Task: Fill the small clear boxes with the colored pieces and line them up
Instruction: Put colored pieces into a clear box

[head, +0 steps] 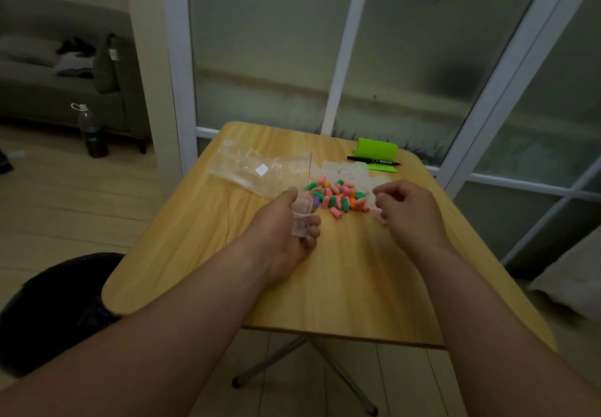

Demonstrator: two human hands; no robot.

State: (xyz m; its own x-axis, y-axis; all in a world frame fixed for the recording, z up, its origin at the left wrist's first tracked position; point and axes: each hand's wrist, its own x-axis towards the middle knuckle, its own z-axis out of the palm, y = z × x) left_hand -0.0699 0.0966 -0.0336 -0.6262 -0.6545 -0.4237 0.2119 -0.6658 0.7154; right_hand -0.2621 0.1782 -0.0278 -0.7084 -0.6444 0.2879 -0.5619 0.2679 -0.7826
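- Head view is looking down on a light wooden table [341,286] with rounded corners, where both bare forearms are reaching in.
- Left hand [281,233] is gripping a small clear plastic box [301,213], thumb lying along its far side and fingers curling round its near side, just above the tabletop.
- Right hand [411,210] is hovering with its fingers curled inward; something pale and blurred is showing at the fingertips, and I cannot tell whether it is pinching it.
- Between the hands, a heap of small pink, green, orange and purple cylindrical pieces [336,196] is lying on the table.
- Just behind the heap, more empty clear boxes [348,169] are sitting in a loose cluster.
- Left of them, a crumpled clear plastic bag [257,169] is lying flat.
- At the far edge, a black marker [374,160] is resting against a bright green stand [377,150].
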